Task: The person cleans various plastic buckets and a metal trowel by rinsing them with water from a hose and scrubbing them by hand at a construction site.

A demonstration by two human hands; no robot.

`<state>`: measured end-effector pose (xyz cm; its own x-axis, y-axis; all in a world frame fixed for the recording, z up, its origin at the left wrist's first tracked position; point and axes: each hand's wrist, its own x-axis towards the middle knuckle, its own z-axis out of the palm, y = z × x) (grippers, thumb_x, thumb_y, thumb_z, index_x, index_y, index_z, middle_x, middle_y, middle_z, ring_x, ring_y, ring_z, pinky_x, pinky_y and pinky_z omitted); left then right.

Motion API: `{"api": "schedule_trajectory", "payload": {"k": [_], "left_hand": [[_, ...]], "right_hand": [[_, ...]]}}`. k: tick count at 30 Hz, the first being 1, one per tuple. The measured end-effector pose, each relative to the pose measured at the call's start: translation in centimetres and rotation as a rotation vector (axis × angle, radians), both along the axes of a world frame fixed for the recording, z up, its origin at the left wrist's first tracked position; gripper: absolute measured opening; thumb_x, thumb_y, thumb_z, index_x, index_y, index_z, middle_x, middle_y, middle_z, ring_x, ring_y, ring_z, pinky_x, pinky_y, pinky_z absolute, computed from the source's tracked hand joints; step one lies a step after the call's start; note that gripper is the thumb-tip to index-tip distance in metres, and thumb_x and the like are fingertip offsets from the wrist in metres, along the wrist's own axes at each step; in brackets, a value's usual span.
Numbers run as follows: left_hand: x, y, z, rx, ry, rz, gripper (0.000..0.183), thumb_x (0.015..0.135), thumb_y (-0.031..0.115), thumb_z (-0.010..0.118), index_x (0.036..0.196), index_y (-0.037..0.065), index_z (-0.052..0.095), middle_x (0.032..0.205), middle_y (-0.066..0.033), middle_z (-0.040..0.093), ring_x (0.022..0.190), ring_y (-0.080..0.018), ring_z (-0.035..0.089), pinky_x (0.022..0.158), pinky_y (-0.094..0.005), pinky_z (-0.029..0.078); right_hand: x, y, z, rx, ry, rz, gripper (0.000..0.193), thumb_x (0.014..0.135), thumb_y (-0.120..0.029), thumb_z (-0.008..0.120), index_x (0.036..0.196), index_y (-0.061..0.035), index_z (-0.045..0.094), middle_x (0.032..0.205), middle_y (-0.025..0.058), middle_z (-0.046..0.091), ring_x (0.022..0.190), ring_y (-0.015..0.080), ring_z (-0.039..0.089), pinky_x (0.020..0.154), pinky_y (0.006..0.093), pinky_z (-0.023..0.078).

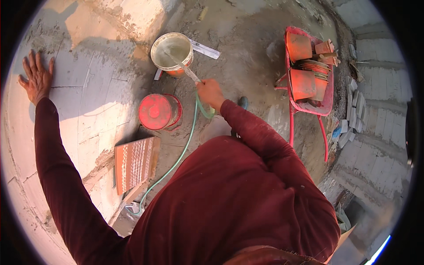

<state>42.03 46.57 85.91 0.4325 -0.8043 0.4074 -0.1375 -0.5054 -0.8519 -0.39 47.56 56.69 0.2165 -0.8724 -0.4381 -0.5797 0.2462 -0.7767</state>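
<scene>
My right hand (209, 92) grips a thin stick-like tool (183, 66) whose far end dips into the pale liquid of a white bucket (172, 53) on the ground. The same hand also holds a green hose (185, 141), which trails down to the lower left. My left hand (36, 78) is spread flat against the grey block wall (84, 88), fingers apart, holding nothing. A red upturned bucket (157, 111) stands just below the white one.
A red wheelbarrow (309, 66) loaded with orange tubs and trowels stands to the right. A ridged orange tile (134, 163) leans against the wall's base. A metal straightedge (205, 49) lies behind the white bucket. Grey blocks (380, 132) are stacked on the right.
</scene>
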Motion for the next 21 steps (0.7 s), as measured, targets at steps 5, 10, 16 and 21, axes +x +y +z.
{"api": "schedule_trajectory", "payload": {"k": [5, 10, 16, 21], "left_hand": [[0.3, -0.1, 0.0, 0.0, 0.007, 0.01, 0.062, 0.095, 0.061, 0.037, 0.146, 0.027, 0.035, 0.157, 0.0101, 0.022, 0.146, -0.0126, 0.015, 0.112, -0.0572, 0.015], [-0.1, -0.5, 0.0, -0.002, 0.026, 0.013, 0.062, 0.096, 0.06, 0.037, 0.147, 0.027, 0.033, 0.158, 0.0104, 0.02, 0.146, -0.0131, 0.014, 0.112, -0.0569, 0.015], [-1.2, 0.2, 1.8, -0.005, 0.054, 0.066, 0.063, 0.096, 0.06, 0.036, 0.148, 0.027, 0.031, 0.159, 0.0085, 0.017, 0.147, -0.0152, 0.013, 0.112, -0.0572, 0.016], [-3.0, -1.0, 0.8, 0.028, 0.128, 0.046, 0.063, 0.096, 0.059, 0.038, 0.148, 0.023, 0.032, 0.16, 0.006, 0.014, 0.147, -0.0172, 0.013, 0.11, -0.0583, 0.021]], "right_hand": [[0.2, -1.3, 0.6, 0.053, -0.012, -0.079, 0.032, 0.09, -0.029, 0.056, 0.085, 0.0008, 0.068, 0.067, 0.021, 0.062, 0.061, 0.0362, 0.064, 0.059, 0.0446, 0.049], [0.4, -1.7, 2.6, 0.115, -0.013, -0.141, 0.032, 0.089, -0.029, 0.057, 0.084, 0.0008, 0.068, 0.066, 0.0188, 0.063, 0.06, 0.0347, 0.064, 0.06, 0.0436, 0.051], [1.5, -1.7, 1.1, -0.007, 0.033, -0.029, 0.032, 0.09, -0.03, 0.057, 0.089, -0.0018, 0.07, 0.082, 0.0219, 0.068, 0.077, 0.0385, 0.067, 0.071, 0.0452, 0.053], [-0.6, -1.2, 1.3, -0.045, 0.103, 0.005, 0.031, 0.09, -0.029, 0.056, 0.092, -0.002, 0.071, 0.089, 0.0237, 0.068, 0.085, 0.0406, 0.066, 0.076, 0.0465, 0.052]]}}
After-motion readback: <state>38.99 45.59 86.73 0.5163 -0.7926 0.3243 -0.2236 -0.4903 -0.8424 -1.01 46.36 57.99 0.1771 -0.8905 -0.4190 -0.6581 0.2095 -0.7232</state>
